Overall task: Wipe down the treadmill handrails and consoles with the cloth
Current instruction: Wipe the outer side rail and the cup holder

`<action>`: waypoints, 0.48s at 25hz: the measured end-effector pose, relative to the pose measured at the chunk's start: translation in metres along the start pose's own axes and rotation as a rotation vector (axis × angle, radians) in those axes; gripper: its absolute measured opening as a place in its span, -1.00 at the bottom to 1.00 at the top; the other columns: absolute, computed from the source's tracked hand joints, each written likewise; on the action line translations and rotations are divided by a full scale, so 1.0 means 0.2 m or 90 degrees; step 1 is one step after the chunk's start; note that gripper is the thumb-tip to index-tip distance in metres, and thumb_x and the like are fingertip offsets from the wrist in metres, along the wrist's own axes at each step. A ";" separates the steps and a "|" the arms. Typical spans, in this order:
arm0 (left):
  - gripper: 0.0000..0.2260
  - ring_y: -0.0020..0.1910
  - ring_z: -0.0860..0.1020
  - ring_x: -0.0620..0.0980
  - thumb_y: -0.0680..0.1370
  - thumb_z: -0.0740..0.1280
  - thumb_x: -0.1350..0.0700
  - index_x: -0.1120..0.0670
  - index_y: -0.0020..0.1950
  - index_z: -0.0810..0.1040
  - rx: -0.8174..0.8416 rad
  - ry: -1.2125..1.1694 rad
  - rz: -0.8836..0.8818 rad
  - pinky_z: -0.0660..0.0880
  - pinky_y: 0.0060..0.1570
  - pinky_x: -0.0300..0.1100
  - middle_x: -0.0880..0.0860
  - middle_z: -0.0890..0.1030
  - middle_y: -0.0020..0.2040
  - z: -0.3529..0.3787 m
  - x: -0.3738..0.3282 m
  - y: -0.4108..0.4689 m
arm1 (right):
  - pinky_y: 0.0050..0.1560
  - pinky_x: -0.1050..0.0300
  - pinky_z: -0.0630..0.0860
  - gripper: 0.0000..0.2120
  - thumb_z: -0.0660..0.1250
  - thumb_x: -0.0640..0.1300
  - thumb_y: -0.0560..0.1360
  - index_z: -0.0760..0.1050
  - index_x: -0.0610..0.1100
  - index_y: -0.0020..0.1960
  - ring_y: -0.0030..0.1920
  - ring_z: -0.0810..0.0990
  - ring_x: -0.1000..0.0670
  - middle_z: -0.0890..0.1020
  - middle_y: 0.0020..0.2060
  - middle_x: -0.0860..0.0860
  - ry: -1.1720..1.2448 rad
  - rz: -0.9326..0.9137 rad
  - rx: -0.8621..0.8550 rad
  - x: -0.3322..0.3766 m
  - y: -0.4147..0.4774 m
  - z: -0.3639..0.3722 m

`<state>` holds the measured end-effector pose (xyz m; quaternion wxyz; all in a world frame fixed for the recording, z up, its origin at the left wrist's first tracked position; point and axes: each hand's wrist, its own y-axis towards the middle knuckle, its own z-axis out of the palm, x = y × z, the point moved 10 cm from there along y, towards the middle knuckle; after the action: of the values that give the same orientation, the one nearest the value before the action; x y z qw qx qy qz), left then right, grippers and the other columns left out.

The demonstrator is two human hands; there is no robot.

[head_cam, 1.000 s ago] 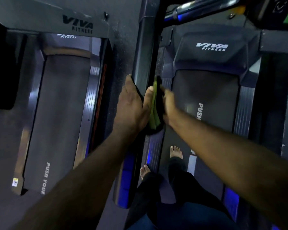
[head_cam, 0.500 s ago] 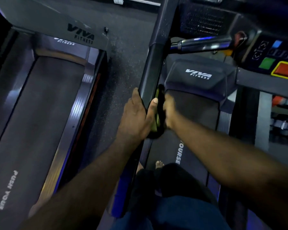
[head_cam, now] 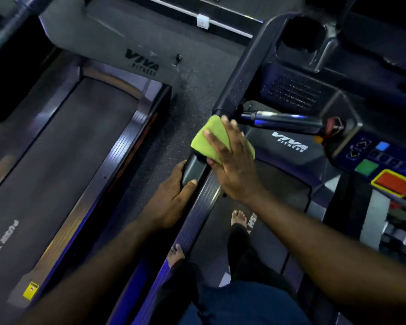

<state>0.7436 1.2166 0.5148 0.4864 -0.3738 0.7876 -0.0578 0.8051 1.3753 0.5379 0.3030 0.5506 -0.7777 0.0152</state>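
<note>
A folded green cloth (head_cam: 210,137) lies over the dark left handrail (head_cam: 242,73) of the treadmill I stand on. My right hand (head_cam: 234,170) presses down on the cloth with fingers spread and fairly straight, the thumb tip showing just below the cloth's near edge. My left hand (head_cam: 171,200) grips the near end of the same handrail, thumb on top and fingers wrapped round its left side. The console (head_cam: 384,160), with green, blue and red buttons, sits at the right.
A chrome grip bar (head_cam: 284,120) juts right from the handrail toward the console. A cup holder (head_cam: 300,34) is at the top. A second treadmill (head_cam: 63,148) stands to the left across a strip of dark floor. My bare feet (head_cam: 238,216) are on the belt.
My right hand has come from the rail's right side up onto its top, the cloth now spread flat under it. The view has tilted up, showing more of the console. My left hand still holds the rail.
</note>
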 end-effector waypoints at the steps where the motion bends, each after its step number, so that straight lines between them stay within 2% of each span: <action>1: -0.34 0.27 0.50 -0.08 0.61 0.18 -0.25 -0.08 0.66 0.15 0.017 0.007 -0.021 0.32 0.15 -0.24 -0.11 0.47 0.35 0.00 -0.03 0.05 | 0.57 -0.31 0.20 -0.41 0.29 0.04 0.68 0.22 0.05 0.66 0.69 0.07 -0.23 0.12 0.68 -0.18 -0.030 -0.010 0.013 -0.08 0.12 -0.04; 4: -0.29 0.22 0.53 -0.01 0.53 0.38 -0.22 -0.04 0.61 0.23 0.004 0.030 -0.025 0.36 0.11 -0.20 -0.05 0.51 0.29 -0.03 -0.22 0.27 | 0.61 -0.26 0.11 -0.40 0.19 0.18 0.67 0.22 0.07 0.67 0.70 0.02 -0.16 0.08 0.71 -0.06 -0.115 -0.018 0.057 -0.12 0.30 -0.08; 6: -0.36 0.24 0.50 -0.10 0.52 0.53 -0.08 -0.04 0.52 0.32 -0.034 0.031 -0.012 0.34 0.11 -0.25 -0.09 0.51 0.29 -0.03 -0.34 0.40 | 0.63 -0.24 0.05 -0.43 0.13 0.21 0.69 0.22 0.09 0.67 0.70 0.02 -0.11 0.08 0.71 0.00 -0.195 -0.102 0.095 -0.06 0.31 -0.09; 7: -0.33 0.26 0.48 -0.12 0.50 0.57 -0.07 -0.06 0.51 0.31 -0.045 0.035 -0.007 0.34 0.12 -0.28 -0.09 0.51 0.33 -0.03 -0.36 0.44 | 0.63 -0.26 0.03 -0.45 0.12 0.18 0.70 0.24 0.09 0.66 0.70 0.05 -0.10 0.11 0.70 0.01 -0.227 -0.151 0.101 -0.05 0.34 -0.11; 10: -0.02 0.38 0.45 -0.08 0.45 0.58 -0.21 -0.03 0.69 0.08 -0.025 0.090 0.008 0.32 0.21 -0.28 0.01 0.42 0.55 -0.01 -0.35 0.53 | 0.63 -0.34 -0.02 -0.48 0.07 0.14 0.72 0.30 0.00 0.63 0.69 0.06 -0.09 0.17 0.69 -0.03 -0.320 -0.198 0.136 -0.13 0.55 -0.12; 12: 0.04 0.33 0.41 -0.12 0.44 0.58 -0.23 -0.11 0.71 0.00 -0.009 0.086 -0.003 0.31 0.24 -0.27 0.00 0.39 0.57 0.00 -0.33 0.53 | 0.63 -0.36 -0.03 -0.47 0.01 0.13 0.72 0.33 -0.09 0.60 0.69 0.06 -0.12 0.21 0.67 -0.07 -0.375 -0.152 0.180 -0.26 0.80 -0.10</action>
<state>0.7027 1.3356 0.5142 0.4293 -0.3740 0.8183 -0.0787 0.6872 1.4896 0.5777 -0.0142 0.6548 -0.7522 -0.0720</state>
